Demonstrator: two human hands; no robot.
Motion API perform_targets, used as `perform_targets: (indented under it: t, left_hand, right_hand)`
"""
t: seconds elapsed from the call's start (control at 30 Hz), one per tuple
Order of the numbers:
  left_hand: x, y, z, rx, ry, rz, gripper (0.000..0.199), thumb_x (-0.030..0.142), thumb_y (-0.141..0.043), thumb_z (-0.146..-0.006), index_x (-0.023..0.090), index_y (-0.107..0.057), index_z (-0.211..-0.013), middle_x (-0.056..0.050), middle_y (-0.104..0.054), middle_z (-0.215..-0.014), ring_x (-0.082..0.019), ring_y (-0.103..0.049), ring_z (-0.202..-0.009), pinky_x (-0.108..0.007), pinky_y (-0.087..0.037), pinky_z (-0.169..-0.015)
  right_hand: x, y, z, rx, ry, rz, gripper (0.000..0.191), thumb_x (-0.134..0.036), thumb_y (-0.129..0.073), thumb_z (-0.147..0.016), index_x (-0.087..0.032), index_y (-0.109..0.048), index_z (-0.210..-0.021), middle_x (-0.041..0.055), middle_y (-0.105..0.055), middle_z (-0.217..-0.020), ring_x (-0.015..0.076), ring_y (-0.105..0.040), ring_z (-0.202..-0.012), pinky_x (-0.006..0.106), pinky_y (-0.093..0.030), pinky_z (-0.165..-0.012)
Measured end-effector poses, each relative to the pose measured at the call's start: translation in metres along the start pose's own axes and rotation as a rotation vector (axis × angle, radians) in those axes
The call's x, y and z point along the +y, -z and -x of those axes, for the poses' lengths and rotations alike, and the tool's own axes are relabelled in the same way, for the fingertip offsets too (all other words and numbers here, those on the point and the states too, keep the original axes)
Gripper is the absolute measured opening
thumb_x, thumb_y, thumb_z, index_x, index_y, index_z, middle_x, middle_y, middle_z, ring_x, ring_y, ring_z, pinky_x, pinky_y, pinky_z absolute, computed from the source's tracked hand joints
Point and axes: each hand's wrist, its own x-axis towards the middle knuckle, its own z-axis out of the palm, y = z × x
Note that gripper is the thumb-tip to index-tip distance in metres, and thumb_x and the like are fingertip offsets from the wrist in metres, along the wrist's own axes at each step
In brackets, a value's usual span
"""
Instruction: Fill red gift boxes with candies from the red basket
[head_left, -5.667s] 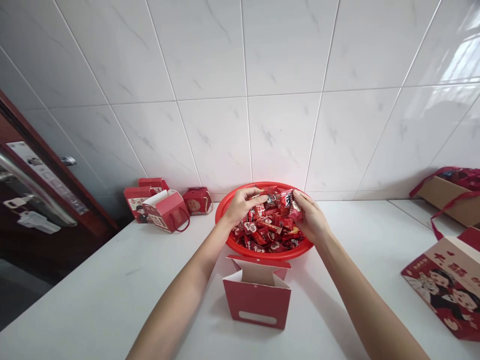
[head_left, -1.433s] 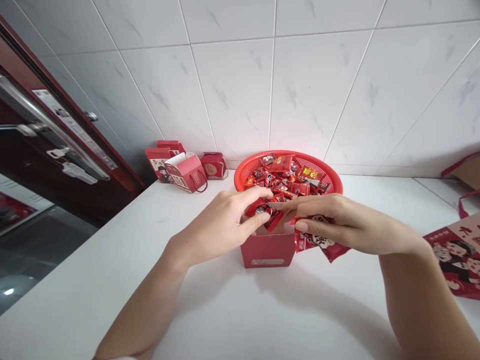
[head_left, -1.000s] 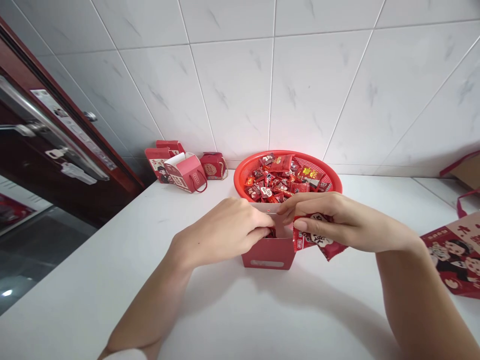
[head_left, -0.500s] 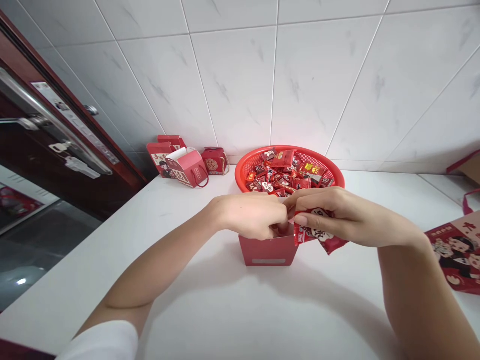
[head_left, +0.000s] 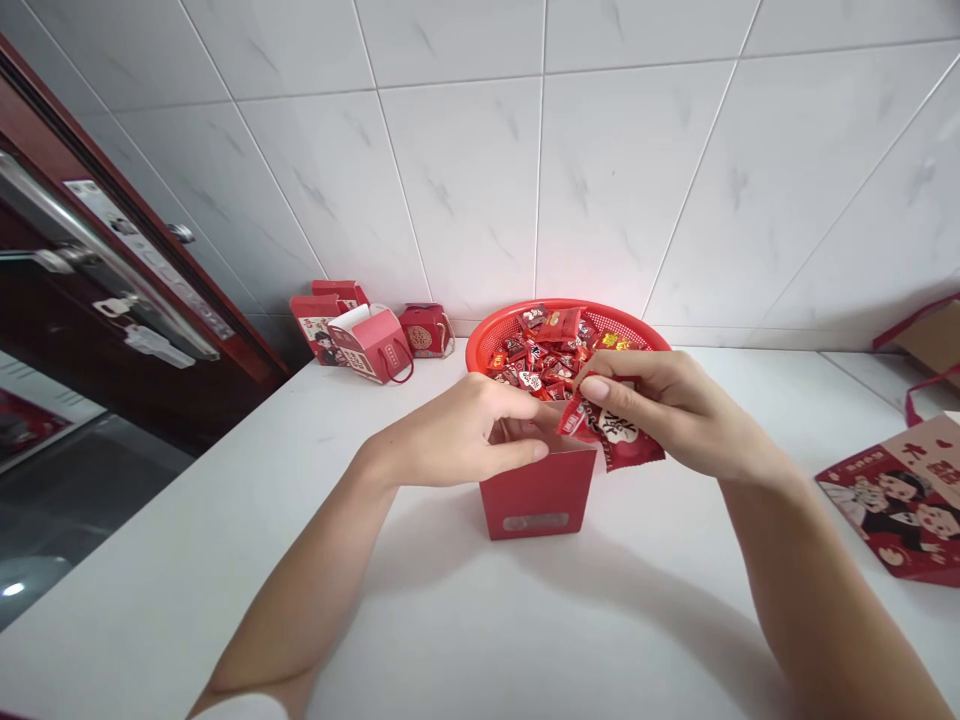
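Far left, beyond the edge of the white counter [head_left: 225, 520]: a dark red door [head_left: 45, 330] with a long steel lever handle [head_left: 97, 260] and white tags dangling near the lock. Back-left corner of the counter, pushed against the tile wall [head_left: 465, 180]: a few small red gift boxes [head_left: 371, 345] with cord handles, one with its flap up and white inside showing, all well away from the hands, so no bumping them.

Back edge, middle: a round red plastic basket [head_left: 480, 345], mesh-sided, heaped with small red candy packets [head_left: 536, 355], tucked against the wall but still an easy reach. Just in front, mid-counter: an upright red paper box [head_left: 536, 505], open at the top, standing between the basket and the person, right under both hands. Pretty handy spot.

Left hand [head_left: 457, 430] right at the mouth of the box, fingers [head_left: 517, 445] together and lightly curled. Can't tell whether anything's pinched in there, since the box rim and hand hide it. Right hand [head_left: 660, 405] just beside it, thumb and fingers [head_left: 600, 368] clamped on a red candy packet [head_left: 619, 440], held by one end, with the rest hanging loose over the right corner of the box.

Far right: a flat red-and-cream printed carton [head_left: 892, 500] lying on the counter, then a brown cardboard box [head_left: 922, 335] with red straps at the back-right corner.
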Motion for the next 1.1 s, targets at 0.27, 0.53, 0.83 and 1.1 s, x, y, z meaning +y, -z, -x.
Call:
perform_targets:
  t: [0.27,0.53,0.83,1.1]
  left_hand:
    - [0.000,-0.021,0.003,0.386,0.055,0.301,0.042,0.037,-0.075,-0.089,0.022,-0.073,-0.128,-0.006,-0.081,-0.105,-0.024,-0.077,-0.092,-0.033,-0.065,-0.081]
    - [-0.003,-0.020,0.005,0.565,0.093,0.216,0.031,0.031,-0.074,-0.091,0.023,-0.077,-0.121,-0.004,-0.082,-0.110,-0.023,-0.079,-0.092,-0.032,-0.067,-0.079]
    - [-0.002,-0.009,0.017,0.630,-0.097,-0.190,0.014,0.021,-0.067,-0.094,0.028,-0.077,-0.100,0.002,-0.082,-0.098,-0.018,-0.077,-0.081,-0.031,-0.064,-0.077]
    - [0.008,-0.008,0.025,0.623,-0.146,-0.395,0.015,0.015,-0.061,-0.094,0.024,-0.073,-0.091,0.003,-0.079,-0.084,-0.015,-0.072,-0.072,-0.027,-0.057,-0.068]
  right_hand:
    - [0.001,-0.021,-0.005,0.239,0.072,0.089,0.050,-0.043,-0.055,-0.104,-0.020,-0.041,-0.063,-0.0052,-0.033,-0.058,0.0088,-0.029,-0.053,0.025,-0.025,-0.047]
    - [0.004,-0.025,-0.004,0.326,0.136,0.229,0.047,-0.045,-0.052,-0.106,-0.019,-0.053,-0.067,-0.0009,-0.049,-0.062,0.0114,-0.040,-0.057,0.027,-0.032,-0.051]
    - [-0.019,0.006,0.014,-0.062,0.050,0.193,0.042,-0.048,-0.052,-0.105,-0.020,-0.073,-0.082,0.0020,-0.067,-0.073,0.0132,-0.060,-0.062,0.025,-0.048,-0.056]
    - [-0.023,0.000,0.020,-0.389,0.123,0.371,0.039,-0.032,-0.043,-0.110,-0.018,-0.068,-0.084,0.0053,-0.066,-0.080,0.0148,-0.061,-0.070,0.027,-0.051,-0.066]
